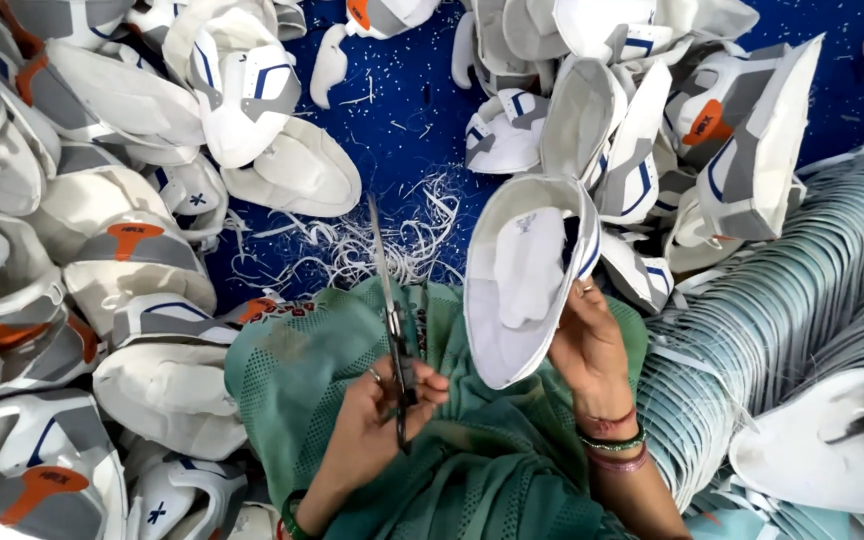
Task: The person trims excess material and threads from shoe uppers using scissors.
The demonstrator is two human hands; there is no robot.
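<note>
Left hand [377, 420] clenched around scissors [392, 310], blades shut, tip pointing away over lap
Right hand [587, 345] grasping white upper [527, 280] by lower edge, held upright above green cloth [292, 370], just beside scissors
Risks, as judged:
- blades near right-hand fingers; slip while trimming edge could nick them
- cutting too deep could spoil seam rather than stray thread
- loose one-edge grip; upper could flop or drop
- trimmings [392, 235] and piled uppers [102, 260] close around; finished and unfinished pieces could mix
</note>
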